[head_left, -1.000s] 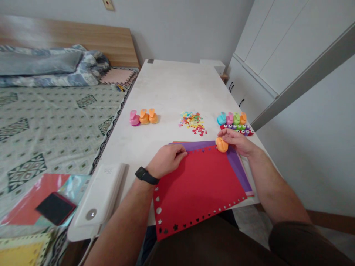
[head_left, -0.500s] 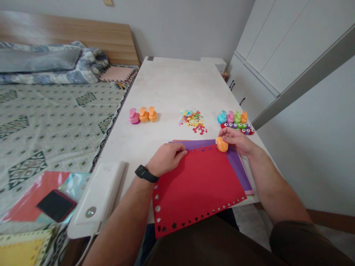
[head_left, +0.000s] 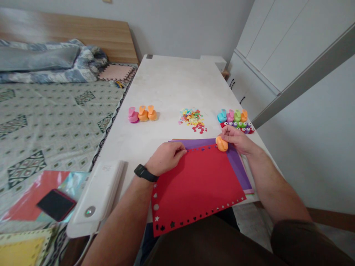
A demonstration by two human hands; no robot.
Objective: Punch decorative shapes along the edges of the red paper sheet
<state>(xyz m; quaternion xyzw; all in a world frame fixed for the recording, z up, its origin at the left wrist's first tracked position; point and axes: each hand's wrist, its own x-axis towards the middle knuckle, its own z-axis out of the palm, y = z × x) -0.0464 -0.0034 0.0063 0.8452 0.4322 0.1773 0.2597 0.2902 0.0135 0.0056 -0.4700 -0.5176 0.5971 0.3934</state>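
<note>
A sheet of red paper [head_left: 194, 181] lies in front of me, with shaped holes punched along its left, near and far edges. Its far-left corner is pinched in my left hand [head_left: 168, 157], whose wrist wears a black watch. My right hand [head_left: 235, 138] grips an orange craft punch [head_left: 222, 144] set over the far-right corner of the red sheet. Purple paper [head_left: 238, 170] lies beneath, with edges of other colours peeking out under it. The punch hides the corner itself.
Small colourful paper cut-outs [head_left: 192, 118] lie heaped mid-table. Three punches [head_left: 142, 113] stand at left; more punches [head_left: 233, 116] and small ones in a row stand at right. A white corded device [head_left: 97, 195] sits on the left edge; a phone [head_left: 56, 205] rests on the bed.
Both hands, the red paper and the orange punch keep nearly the same places. The whole view has shifted very slightly.
</note>
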